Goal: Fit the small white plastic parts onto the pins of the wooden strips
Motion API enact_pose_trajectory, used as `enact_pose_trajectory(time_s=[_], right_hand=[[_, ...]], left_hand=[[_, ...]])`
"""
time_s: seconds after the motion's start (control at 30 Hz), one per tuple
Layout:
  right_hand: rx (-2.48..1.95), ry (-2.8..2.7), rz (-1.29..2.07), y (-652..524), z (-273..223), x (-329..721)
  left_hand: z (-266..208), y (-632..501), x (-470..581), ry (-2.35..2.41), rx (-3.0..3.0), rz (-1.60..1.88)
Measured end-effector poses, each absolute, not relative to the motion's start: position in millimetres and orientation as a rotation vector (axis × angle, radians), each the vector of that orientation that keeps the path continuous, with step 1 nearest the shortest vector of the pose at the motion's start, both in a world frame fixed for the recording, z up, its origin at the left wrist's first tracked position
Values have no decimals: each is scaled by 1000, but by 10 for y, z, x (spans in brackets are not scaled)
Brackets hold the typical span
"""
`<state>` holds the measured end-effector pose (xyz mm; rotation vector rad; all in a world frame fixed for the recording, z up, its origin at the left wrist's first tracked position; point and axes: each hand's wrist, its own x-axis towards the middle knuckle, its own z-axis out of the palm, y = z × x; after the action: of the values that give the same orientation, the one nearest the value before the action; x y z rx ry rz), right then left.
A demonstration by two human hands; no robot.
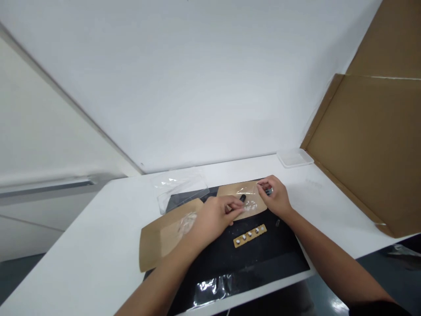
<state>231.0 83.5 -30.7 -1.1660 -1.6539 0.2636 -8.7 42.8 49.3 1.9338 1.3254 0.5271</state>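
Observation:
My left hand (215,216) is over the left edge of the brown paper sheet (226,189), thumb and fingers closed together. Whatever sits between those fingertips is too small to make out. Just beyond them is a small black object (242,198), beside several small white pieces (250,205) on the sheet. My right hand (275,194) is at the sheet's right edge, fingers curled in a pinch by clear plastic; what it grips is unclear. Nearer me, a yellow-brown strip (250,236) carries a row of small white-topped pieces on the black mat (237,259).
A second brown paper sheet (153,245) with thin pale, clear material lies left, partly under my left forearm. Behind it are a clear plastic case (182,193) and film. A shallow translucent tray (294,158) stands by the wall. Cardboard (368,145) rises along the right side.

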Motion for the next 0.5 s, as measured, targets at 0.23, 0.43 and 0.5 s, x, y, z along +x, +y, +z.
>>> enact_pose_trajectory(time_s=[0.23, 0.43, 0.5], right_hand=[[-1208, -1518, 102, 995, -249, 2544], [-1250, -1414, 17, 1121, -254, 2744], [-1254, -1394, 2, 1148, -255, 2797]], left_hand=[[460, 431, 616, 1149, 2025, 437], [473, 628, 1019, 1114, 2097, 351], [477, 688, 1083, 1124, 2128, 313]])
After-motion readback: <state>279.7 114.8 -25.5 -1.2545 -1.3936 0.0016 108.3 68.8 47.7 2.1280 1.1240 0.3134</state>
